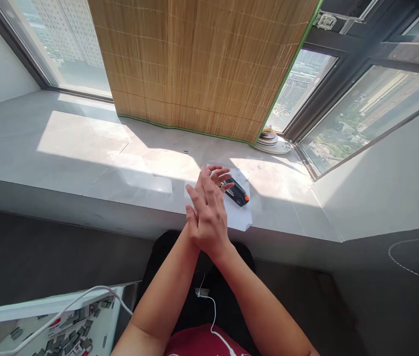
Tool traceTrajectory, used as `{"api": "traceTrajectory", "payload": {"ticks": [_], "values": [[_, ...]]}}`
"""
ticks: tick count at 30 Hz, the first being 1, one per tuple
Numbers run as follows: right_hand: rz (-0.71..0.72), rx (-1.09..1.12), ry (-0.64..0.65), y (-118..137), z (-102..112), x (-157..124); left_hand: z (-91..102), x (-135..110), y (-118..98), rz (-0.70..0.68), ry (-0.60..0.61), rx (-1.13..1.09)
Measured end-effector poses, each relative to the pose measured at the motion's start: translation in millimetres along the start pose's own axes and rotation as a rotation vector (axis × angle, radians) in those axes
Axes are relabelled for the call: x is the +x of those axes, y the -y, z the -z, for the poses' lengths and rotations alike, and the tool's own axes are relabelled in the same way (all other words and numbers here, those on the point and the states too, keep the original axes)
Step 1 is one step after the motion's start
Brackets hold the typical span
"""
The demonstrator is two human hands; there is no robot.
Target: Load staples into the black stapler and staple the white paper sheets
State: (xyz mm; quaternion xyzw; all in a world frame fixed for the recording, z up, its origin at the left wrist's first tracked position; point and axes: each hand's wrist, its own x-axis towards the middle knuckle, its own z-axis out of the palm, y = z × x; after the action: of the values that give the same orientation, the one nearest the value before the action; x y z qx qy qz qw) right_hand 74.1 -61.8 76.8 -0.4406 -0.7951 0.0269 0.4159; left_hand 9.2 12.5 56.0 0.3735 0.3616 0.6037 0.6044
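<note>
Above the near edge of the sill, my right hand lies across my left hand, palm against it. The right fingers are stretched out and partly spread. Behind it the left hand's palm is mostly hidden; its fingers show spread at the upper right. Neither hand appears to hold anything. Just beyond the left fingertips rests a black stapler with an orange end, partly covered by the fingers. It lies on white paper that reaches the sill's front edge and bears some dark marks.
A bamboo blind hangs over the sunlit sill. Stacked plates stand by the right window. At lower left, a white drawer or tray holds many grey staple-like strips. A white cable crosses it.
</note>
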Motion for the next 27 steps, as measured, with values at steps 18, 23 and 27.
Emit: {"api": "traceTrajectory", "payload": {"ticks": [18, 23, 27], "values": [[0.027, 0.179, -0.062, -15, 1, -168, -41.4, -58, -74, -0.066, -0.122, -0.485], [0.041, 0.204, -0.117, -3, 15, -155, -51.6, -67, -76, -0.107, -0.135, -0.471], [0.05, 0.151, -0.22, 15, 48, -123, -59.5, -78, -75, -0.062, -0.144, -0.382]]}}
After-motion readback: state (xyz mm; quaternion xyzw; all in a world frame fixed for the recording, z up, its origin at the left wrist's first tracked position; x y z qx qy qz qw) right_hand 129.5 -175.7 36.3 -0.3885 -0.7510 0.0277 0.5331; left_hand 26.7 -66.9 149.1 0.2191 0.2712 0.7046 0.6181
